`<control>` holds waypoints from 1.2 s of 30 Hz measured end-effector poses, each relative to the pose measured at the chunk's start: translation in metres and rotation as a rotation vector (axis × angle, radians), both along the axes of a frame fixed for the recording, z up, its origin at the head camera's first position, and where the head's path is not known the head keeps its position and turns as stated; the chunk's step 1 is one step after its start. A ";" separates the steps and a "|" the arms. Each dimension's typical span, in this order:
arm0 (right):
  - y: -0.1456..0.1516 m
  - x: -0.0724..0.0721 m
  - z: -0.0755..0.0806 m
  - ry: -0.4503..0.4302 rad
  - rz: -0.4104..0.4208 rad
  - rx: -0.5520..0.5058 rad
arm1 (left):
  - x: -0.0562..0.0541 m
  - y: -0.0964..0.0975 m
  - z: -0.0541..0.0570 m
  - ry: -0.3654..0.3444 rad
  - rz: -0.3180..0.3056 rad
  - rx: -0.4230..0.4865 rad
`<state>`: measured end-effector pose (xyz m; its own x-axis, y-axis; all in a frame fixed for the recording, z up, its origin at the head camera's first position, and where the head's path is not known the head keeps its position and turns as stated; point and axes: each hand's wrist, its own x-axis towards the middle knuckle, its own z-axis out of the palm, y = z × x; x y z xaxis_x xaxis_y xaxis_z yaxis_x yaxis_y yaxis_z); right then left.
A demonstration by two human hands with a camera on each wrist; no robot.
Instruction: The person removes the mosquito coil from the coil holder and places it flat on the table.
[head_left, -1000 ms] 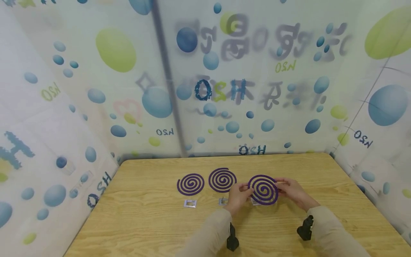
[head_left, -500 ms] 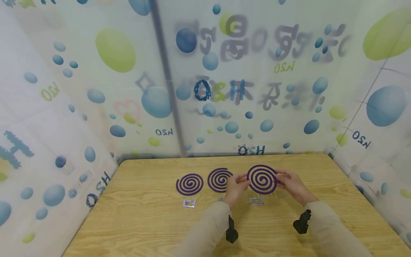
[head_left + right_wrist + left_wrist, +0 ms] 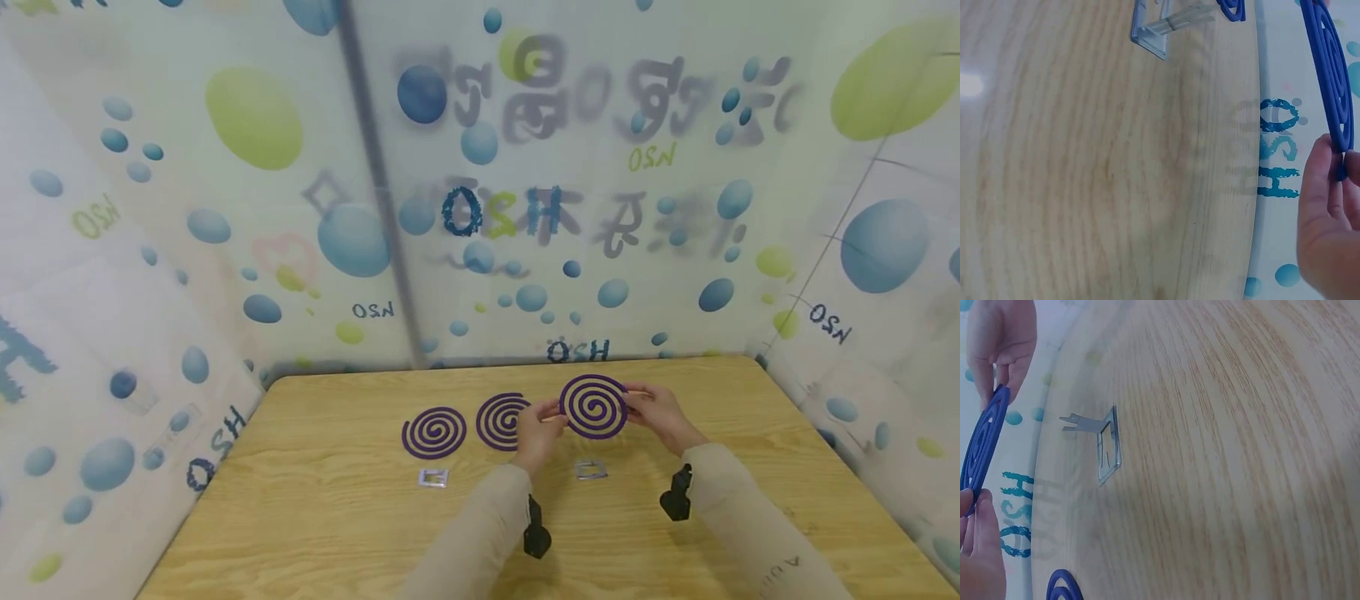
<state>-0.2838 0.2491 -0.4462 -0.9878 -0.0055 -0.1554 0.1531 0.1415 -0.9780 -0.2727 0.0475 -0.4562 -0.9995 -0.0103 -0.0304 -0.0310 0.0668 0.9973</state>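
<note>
Both hands hold a purple mosquito coil (image 3: 593,407) between them, lifted over the table and tilted so its face shows in the head view. My left hand (image 3: 538,433) pinches its left edge, and my right hand (image 3: 662,415) pinches the right edge. Seen edge-on in the right wrist view, the coil (image 3: 1329,75) sits between thumb and fingers. Below it on the table lies a metal coil stand (image 3: 591,470), whose raised prong shows in the left wrist view as part of the stand (image 3: 1109,447).
Two more coils lie flat to the left: a far-left coil (image 3: 434,432) and a middle coil (image 3: 495,422), partly covered by the left hand. Another metal stand (image 3: 433,478) lies before the far-left coil. The wooden table (image 3: 322,500) ends at a printed curtain (image 3: 480,317).
Both hands have raised the coil and moved it away toward the back of the table, uncovering the right stand. The left hand and sleeve now cover the middle stand in the head view.
</note>
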 end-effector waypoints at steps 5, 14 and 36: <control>-0.002 -0.009 -0.001 -0.008 -0.023 0.033 | -0.001 0.000 -0.003 -0.002 0.035 -0.033; -0.006 -0.016 -0.005 -0.034 -0.054 0.038 | -0.003 0.004 -0.007 0.005 0.099 -0.098; -0.015 -0.023 -0.031 -0.084 -0.145 0.088 | -0.008 0.005 -0.025 -0.026 0.109 -0.140</control>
